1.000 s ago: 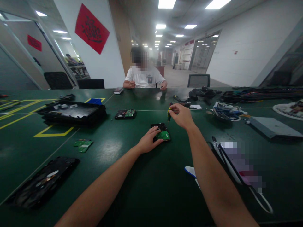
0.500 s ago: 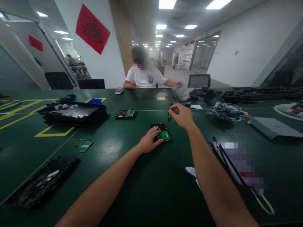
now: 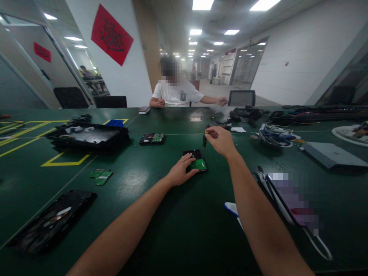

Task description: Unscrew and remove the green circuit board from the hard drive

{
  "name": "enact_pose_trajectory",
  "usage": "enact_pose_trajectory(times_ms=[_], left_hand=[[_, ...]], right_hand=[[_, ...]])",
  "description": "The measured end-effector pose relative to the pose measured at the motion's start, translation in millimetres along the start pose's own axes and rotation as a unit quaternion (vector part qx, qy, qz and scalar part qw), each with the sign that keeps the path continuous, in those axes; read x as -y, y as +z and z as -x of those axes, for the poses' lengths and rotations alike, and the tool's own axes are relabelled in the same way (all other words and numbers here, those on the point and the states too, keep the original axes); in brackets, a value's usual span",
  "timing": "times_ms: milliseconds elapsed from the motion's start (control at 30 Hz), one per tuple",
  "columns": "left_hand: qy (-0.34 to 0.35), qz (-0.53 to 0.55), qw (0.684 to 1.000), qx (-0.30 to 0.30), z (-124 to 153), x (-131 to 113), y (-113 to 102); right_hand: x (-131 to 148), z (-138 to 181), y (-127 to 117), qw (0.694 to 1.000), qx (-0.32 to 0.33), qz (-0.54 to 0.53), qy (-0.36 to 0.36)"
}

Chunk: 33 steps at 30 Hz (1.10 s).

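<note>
Before me on the green table lies a hard drive [image 3: 198,164] with a green circuit board facing up. My left hand [image 3: 181,168] holds it from the left, fingers across its far end and thumb along the near edge; the palm hides part of it. Pinched in my right hand [image 3: 220,140] is a small screwdriver [image 3: 204,140] with a dark and yellow handle, upright above and to the right of the drive. Its tip is too faint to make out, but it appears apart from the drive.
Another hard drive [image 3: 152,138] lies farther back, with a black tray [image 3: 86,136] to its left. Green circuit boards [image 3: 101,176] and an opened drive casing [image 3: 54,220] sit at left. On the right are cables [image 3: 274,136], a grey metal box [image 3: 335,154] and a phone [image 3: 293,199]. A person sits opposite.
My right hand has shifted very slightly, and the screwdriver has turned a little in its fingers. My left hand and the drive stay put. The person opposite has moved one hand slightly outward.
</note>
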<state>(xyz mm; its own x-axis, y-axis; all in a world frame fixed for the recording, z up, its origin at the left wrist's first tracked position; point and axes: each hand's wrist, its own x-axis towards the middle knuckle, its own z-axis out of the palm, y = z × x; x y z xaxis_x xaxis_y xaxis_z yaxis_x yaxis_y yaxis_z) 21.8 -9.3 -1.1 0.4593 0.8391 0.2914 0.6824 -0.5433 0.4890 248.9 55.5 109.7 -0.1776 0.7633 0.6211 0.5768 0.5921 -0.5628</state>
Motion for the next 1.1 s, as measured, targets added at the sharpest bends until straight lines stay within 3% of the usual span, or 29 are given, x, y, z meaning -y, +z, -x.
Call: enact_pose_trajectory(times_ms=[733, 1100], left_hand=[[0.002, 0.002, 1.0, 0.002, 0.6, -0.6, -1.4], [-0.002, -0.002, 1.0, 0.002, -0.2, 0.3, -0.1]], right_hand=[[0.8, 0.7, 1.8, 0.999, -0.019, -0.022, 0.022], [-4.4, -0.5, 2.9, 1.0, -0.018, 0.006, -0.016]])
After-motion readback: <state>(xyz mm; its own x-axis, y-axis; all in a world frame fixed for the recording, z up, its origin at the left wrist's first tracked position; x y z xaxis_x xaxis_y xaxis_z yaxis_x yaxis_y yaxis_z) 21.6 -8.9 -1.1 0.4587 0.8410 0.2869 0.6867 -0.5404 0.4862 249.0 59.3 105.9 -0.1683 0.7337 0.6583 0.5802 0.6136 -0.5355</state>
